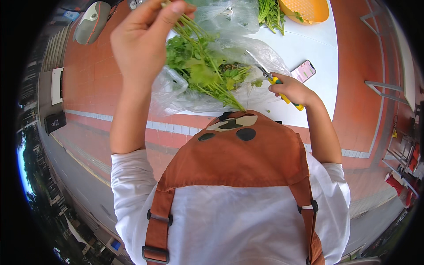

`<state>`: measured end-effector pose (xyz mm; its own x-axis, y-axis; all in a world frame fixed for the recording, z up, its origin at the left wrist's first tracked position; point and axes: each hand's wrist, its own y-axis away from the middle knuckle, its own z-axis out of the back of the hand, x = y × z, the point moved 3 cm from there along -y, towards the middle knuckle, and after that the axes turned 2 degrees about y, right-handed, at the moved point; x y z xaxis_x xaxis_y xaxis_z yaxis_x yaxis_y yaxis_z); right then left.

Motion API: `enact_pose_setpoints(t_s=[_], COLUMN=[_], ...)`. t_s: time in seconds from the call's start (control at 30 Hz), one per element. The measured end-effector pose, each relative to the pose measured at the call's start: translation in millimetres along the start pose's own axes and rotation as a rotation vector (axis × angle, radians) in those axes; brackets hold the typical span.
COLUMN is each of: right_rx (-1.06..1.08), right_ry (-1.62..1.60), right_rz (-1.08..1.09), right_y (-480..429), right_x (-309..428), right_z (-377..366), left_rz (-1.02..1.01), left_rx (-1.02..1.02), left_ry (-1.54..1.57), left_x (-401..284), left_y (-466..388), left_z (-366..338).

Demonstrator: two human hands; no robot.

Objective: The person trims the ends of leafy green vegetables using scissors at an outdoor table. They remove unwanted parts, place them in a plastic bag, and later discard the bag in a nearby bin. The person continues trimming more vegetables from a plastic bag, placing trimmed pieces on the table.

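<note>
My left hand (145, 36) is raised at the upper left, its fingers pinching the stem ends of a few leafy green herb sprigs (202, 71), whose leaves hang downward. Below them a heap of the same herbs (180, 54), like celery or coriander, lies on a clear plastic bag (265, 54) on the white table (318, 43). To the right, my right hand (291, 89) holds scissors (270, 78) with yellow and green handles; the blades point up and left over the bag, slightly apart. Stems of the heap reach the table's near edge by my brown apron (245, 159).
A phone (303, 71) with its screen lit lies just beyond my right hand. At the back are more green stems (273, 16), another plastic bag (228, 16) and a yellow basket (306, 11). A grey and orange case (92, 23) stands at the upper left.
</note>
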<state>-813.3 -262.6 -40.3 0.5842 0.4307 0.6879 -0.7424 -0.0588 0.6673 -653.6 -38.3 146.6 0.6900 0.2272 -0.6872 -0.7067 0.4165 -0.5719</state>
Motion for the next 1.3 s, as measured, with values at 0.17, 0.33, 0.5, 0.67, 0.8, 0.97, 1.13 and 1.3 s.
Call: enact_pose_setpoints(t_s=[0.17,0.33,0.5,0.67,0.8,0.97,1.13,1.3], right_rx=[0.104,0.149,0.188,0.140,-0.021,-0.286,-0.368,-0.441], right_ry=[0.069,0.308,0.377,0.236,0.045,0.015,0.107,0.204], right_rz=[-0.050,-0.086,-0.143,-0.015,0.190,0.196,0.263,0.248], right_y=[22.1,22.8,54.5,84.1,83.6,67.9,49.1,41.1], right_x=[7.2,-13.5,11.3,6.7,10.3,41.7,48.7,49.4], right_z=[11.4,2.2,14.5,34.2,44.7,34.8,11.1,0.6], left_rz=[-0.142,-0.090,-0.074,0.214,0.493,0.819,1.029,1.027], left_rx=[-0.153,-0.355,-0.420,-0.142,0.002,0.496,0.669,0.744], left_ry=[0.345,0.330,0.342,0.716,0.982,0.908,0.860,0.771], left_x=[-27.0,-8.3,-20.2,53.0,94.7,79.7,65.8,61.4], left_y=[4.5,-7.4,-6.6,-45.6,-47.1,-8.1,47.9,65.0], left_z=[45.9,33.6,78.4,63.9,37.4,-47.1,-74.0,-72.2])
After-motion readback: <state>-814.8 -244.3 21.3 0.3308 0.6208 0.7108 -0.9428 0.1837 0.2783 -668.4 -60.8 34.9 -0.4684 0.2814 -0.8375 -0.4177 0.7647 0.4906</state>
